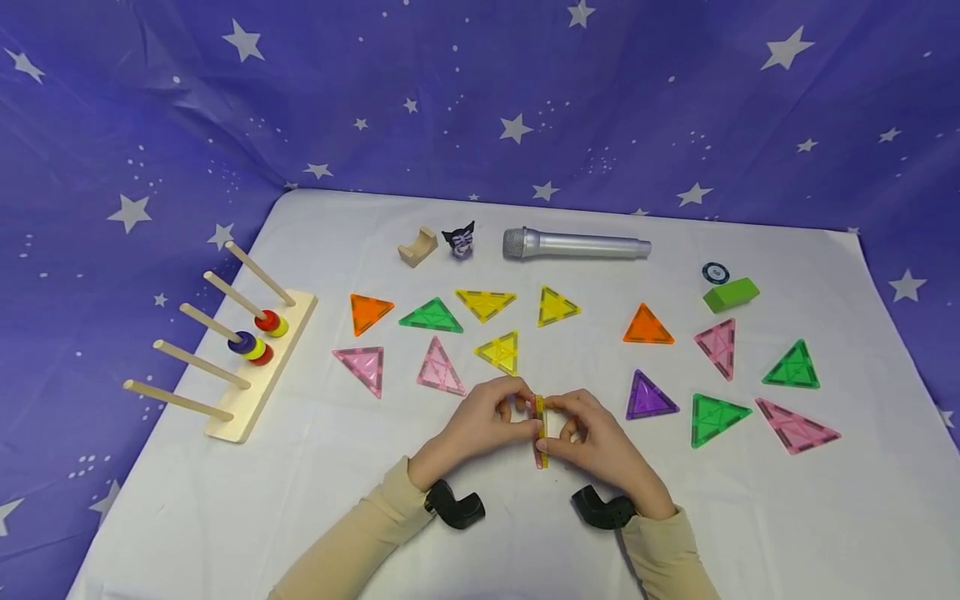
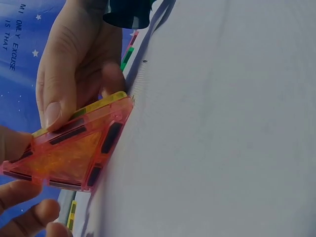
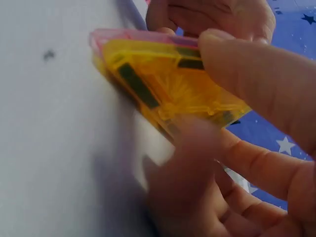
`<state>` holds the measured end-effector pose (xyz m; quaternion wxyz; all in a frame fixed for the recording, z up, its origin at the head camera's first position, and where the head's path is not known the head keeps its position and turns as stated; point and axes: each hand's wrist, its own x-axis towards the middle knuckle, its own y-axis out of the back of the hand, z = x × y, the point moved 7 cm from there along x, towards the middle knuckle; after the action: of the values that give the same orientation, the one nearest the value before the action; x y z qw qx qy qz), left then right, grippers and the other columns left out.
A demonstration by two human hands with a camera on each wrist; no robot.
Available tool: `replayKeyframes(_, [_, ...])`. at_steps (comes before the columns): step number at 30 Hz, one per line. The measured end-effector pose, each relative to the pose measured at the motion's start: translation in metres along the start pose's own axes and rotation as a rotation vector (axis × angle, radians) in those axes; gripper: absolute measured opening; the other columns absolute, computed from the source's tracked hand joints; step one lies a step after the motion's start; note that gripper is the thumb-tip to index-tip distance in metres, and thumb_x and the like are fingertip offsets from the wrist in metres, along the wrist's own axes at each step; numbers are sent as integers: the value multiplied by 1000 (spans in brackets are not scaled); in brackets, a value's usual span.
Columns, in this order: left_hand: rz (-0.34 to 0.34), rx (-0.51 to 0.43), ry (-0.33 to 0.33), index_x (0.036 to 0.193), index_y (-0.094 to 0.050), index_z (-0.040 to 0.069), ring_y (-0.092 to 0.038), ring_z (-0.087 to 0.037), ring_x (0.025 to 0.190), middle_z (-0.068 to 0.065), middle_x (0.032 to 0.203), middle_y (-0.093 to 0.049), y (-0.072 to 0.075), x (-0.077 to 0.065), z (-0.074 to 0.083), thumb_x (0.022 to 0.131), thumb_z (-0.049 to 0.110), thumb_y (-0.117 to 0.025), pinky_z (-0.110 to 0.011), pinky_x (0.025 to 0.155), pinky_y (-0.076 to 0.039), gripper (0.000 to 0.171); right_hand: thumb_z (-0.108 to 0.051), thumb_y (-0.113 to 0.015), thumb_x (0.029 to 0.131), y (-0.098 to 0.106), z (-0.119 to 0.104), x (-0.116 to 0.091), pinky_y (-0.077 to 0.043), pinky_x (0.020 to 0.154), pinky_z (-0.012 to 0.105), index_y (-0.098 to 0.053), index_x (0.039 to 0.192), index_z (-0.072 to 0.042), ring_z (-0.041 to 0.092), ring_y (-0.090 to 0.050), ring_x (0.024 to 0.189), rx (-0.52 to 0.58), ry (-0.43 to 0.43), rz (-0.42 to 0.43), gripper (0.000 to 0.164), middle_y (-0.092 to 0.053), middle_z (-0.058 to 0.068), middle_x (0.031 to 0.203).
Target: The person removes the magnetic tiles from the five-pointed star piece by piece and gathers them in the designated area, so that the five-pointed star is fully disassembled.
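Note:
Pinched in the left hand (image 1: 483,423) is a clear pink triangular magnetic tile (image 2: 96,143), its fingertips near one corner. The right hand (image 1: 600,437) pinches a yellow triangular magnetic tile (image 3: 153,74) between thumb and fingers. The two tiles lie face to face and stand on edge, close together, between the hands at the front middle of the table. Dark magnet strips run along their edges. Above the left hand lie a yellow triangle (image 1: 500,352) and a pink triangle (image 1: 439,367). A purple triangle (image 1: 649,397) is to the right of the right hand.
More triangles, such as an orange one (image 1: 369,313) and a green one (image 1: 718,419), lie flat on the white table. A wooden peg rack (image 1: 258,379) with rings stands left. Behind are a toy microphone (image 1: 585,245), a figurine (image 1: 461,242) and a green block (image 1: 731,295).

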<state>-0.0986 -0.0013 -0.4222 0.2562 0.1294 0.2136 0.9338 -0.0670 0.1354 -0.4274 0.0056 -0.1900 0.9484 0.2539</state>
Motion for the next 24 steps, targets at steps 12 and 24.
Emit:
replayKeyframes(12, [-59,-60,3,78,-57,16,-41,-8,46,4,65,-52,-3,0,-4,77,18,-70,-20,44,-34,13,-28,-78,70,0,8,3,-41,52,23,-55,102,-13,10,-50,62,-21,4,38,42,-51,2,89])
replayKeyframes(24, [-78,-264,73,92,-60,-2,-44,-10,47,-13,65,-58,16,-12,6,84,-1,-60,-19,47,-38,8,-2,-63,84,6,10,2,-42,39,31,-34,121,-3,28,-45,40,304,-52,52,47,-48,13,64])
